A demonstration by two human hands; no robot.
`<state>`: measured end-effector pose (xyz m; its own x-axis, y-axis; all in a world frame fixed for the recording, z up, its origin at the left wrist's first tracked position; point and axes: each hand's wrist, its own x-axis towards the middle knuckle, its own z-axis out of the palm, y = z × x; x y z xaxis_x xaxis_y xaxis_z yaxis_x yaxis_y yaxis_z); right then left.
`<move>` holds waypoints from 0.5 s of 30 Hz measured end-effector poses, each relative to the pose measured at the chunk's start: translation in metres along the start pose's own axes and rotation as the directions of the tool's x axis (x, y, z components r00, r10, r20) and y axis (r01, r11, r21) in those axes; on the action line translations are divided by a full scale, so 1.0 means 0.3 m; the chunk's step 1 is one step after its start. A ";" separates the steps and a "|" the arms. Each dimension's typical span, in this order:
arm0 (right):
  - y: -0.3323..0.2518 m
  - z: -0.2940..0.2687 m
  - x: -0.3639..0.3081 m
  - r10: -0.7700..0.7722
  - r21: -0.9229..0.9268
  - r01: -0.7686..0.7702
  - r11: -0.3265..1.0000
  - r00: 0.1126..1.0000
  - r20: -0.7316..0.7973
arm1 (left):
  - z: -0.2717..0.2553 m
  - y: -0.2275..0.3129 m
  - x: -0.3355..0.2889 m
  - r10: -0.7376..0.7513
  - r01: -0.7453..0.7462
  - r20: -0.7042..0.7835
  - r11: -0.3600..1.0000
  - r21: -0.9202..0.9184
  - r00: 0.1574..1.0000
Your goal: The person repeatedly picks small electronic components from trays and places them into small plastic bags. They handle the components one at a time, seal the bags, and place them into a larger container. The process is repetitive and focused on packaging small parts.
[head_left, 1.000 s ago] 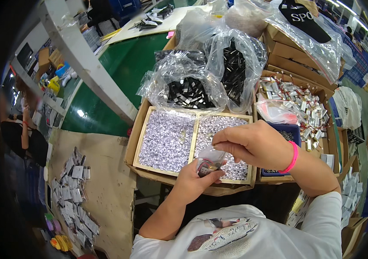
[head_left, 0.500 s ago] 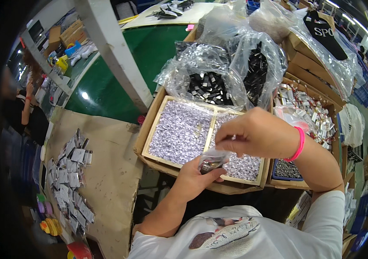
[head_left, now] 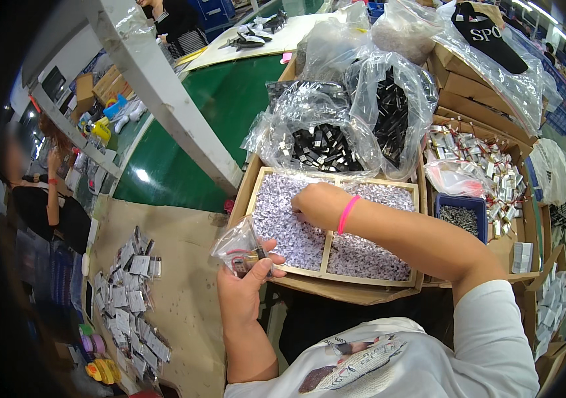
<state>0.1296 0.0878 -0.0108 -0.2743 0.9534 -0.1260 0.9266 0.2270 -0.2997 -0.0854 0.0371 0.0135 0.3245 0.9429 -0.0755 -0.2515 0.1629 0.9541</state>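
Observation:
My left hand (head_left: 242, 288) grips a clear zip bag (head_left: 235, 247) with dark and reddish small parts inside, next to the front left corner of a divided wooden tray (head_left: 326, 255). The bag's mouth points up and to the left. In the tray's left compartment, my right hand (head_left: 323, 204) reaches into a heap of small white-and-dark pieces (head_left: 287, 249). Its fingers are curled with the tips down at the pieces; whatever they pinch is hidden. The right compartment holds similar small pieces (head_left: 369, 255).
Plastic bags of black parts (head_left: 326, 147) stand behind the tray. To the right are a blue bin of small screws (head_left: 459, 217) and a box of white wired parts (head_left: 495, 169). Filled packets (head_left: 127, 292) lie on the left table, beside a slanting post (head_left: 163, 86). A person (head_left: 47, 199) is at far left.
My right hand has left the bag and moved left into the left compartment. My left hand has carried the bag left, away from the tray's middle. The view has shifted slightly.

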 end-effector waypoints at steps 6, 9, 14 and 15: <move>0.037 -0.092 -0.070 -0.190 0.200 0.231 0.952 0.961 -0.203 | 0.009 -0.018 0.011 -0.018 0.018 0.021 1.000 0.010 1.000; 0.069 -0.136 -0.172 -0.230 0.110 0.237 0.965 0.971 -0.072 | 0.020 -0.023 0.019 -0.011 0.011 0.055 1.000 0.013 0.998; 0.112 -0.118 -0.373 -0.123 -0.067 0.133 0.989 0.983 0.133 | 0.052 -0.038 0.028 -0.051 0.052 0.107 0.999 -0.005 0.993; 0.112 -0.097 -0.390 -0.120 -0.105 0.134 0.985 0.984 0.133 | 0.063 -0.043 0.030 -0.054 0.055 0.122 0.998 -0.002 0.991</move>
<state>0.2003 -0.0102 0.0215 -0.4148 0.8845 -0.2138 0.9035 0.3723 -0.2124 -0.0620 0.0379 0.0062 0.4464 0.8902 -0.0913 -0.2354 0.2152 0.9478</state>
